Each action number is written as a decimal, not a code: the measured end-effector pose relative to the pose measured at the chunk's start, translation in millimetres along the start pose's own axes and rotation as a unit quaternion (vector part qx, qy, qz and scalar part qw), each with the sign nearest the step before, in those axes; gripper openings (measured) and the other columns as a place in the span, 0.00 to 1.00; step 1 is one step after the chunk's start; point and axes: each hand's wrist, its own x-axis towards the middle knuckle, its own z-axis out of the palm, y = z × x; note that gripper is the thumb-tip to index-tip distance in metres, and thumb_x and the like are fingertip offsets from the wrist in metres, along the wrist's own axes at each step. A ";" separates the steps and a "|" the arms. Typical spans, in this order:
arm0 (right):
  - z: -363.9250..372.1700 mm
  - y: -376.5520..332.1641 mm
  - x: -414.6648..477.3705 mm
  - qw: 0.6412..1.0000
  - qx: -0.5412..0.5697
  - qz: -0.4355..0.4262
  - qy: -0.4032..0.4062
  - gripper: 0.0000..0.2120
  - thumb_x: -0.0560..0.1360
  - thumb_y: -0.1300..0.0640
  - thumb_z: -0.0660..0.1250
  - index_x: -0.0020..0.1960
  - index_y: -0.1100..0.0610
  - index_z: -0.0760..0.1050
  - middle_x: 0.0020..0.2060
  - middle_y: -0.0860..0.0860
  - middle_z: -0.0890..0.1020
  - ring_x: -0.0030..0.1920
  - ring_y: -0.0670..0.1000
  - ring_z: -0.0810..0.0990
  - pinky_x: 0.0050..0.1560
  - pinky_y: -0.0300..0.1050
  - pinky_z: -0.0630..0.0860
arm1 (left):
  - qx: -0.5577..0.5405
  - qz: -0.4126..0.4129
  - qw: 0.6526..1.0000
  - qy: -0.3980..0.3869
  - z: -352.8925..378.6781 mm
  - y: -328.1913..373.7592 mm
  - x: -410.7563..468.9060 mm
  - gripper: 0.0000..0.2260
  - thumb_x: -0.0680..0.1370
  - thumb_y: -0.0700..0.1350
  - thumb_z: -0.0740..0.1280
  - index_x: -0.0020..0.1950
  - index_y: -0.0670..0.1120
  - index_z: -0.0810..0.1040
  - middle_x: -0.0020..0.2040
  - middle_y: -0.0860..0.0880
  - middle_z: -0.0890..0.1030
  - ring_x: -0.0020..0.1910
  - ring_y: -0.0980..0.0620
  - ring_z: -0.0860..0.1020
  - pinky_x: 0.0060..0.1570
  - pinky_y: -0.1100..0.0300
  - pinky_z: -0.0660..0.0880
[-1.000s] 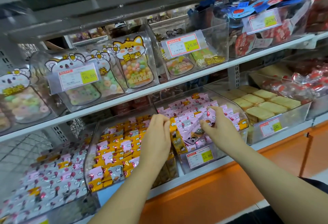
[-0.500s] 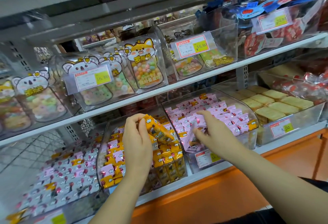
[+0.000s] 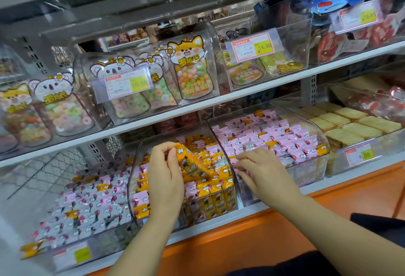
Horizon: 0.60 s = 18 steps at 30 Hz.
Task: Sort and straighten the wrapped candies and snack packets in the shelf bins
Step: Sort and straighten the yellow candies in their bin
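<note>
My left hand (image 3: 165, 174) grips a stack of yellow candy packets (image 3: 190, 163) and holds it tilted above the middle clear bin (image 3: 134, 179), which is filled with yellow and pink wrapped candies. My right hand (image 3: 262, 170) reaches into the front left corner of the right clear bin (image 3: 324, 144), its curled fingers pinching pink wrapped candies (image 3: 238, 171). That bin holds mostly pink packets with a few yellow ones mixed in. A third bin of pink candies (image 3: 87, 201) sits to the left.
Bins of pale yellow wafer packs (image 3: 350, 126) and red sweets (image 3: 377, 102) stand to the right. The upper shelf (image 3: 241, 97) carries animal-shaped candy bags (image 3: 188, 67) and price tags. An orange shelf base (image 3: 252, 238) runs below.
My left hand pulled a stack of yellow packets up from the divide between the two bins and brought it left over the middle bin. My right hand moved to the right bin's front left corner.
</note>
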 end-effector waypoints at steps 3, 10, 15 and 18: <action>2.6 -1.2 -3.6 0.999 -0.021 0.029 -0.031 0.10 0.71 0.52 0.62 0.40 0.53 0.81 0.36 0.46 0.82 0.38 0.52 0.78 0.53 0.43 0.63 | 0.000 -0.010 1.000 0.011 -7.7 -3.6 -3.9 0.06 0.82 0.40 0.56 0.52 0.51 0.70 0.46 0.57 0.74 0.47 0.65 0.73 0.44 0.75 0.67; -3.8 -6.6 -0.3 0.996 -0.035 0.048 -0.069 0.09 0.59 0.59 0.79 0.36 0.53 0.81 0.30 0.46 0.81 0.35 0.52 0.77 0.47 0.49 0.76 | 0.004 -0.038 0.997 0.060 -31.9 -22.4 -5.1 0.06 0.82 0.41 0.56 0.53 0.50 0.71 0.45 0.56 0.75 0.45 0.62 0.74 0.42 0.72 0.68; -3.8 -5.7 15.3 0.983 0.007 0.088 -0.162 0.06 0.75 0.59 0.66 0.51 0.56 0.78 0.47 0.50 0.82 0.46 0.52 0.78 0.59 0.43 0.70 | -0.003 -0.044 0.997 0.070 -35.3 -21.8 -6.5 0.06 0.82 0.41 0.56 0.52 0.51 0.70 0.45 0.56 0.75 0.43 0.60 0.74 0.40 0.69 0.69; -1.7 -1.4 17.3 0.974 0.041 0.107 -0.196 0.06 0.77 0.59 0.64 0.53 0.55 0.74 0.49 0.50 0.80 0.47 0.50 0.76 0.45 0.40 0.69 | -0.007 -0.038 0.997 0.063 -33.0 -21.0 -7.4 0.06 0.82 0.43 0.56 0.52 0.53 0.70 0.45 0.56 0.75 0.44 0.57 0.75 0.42 0.64 0.70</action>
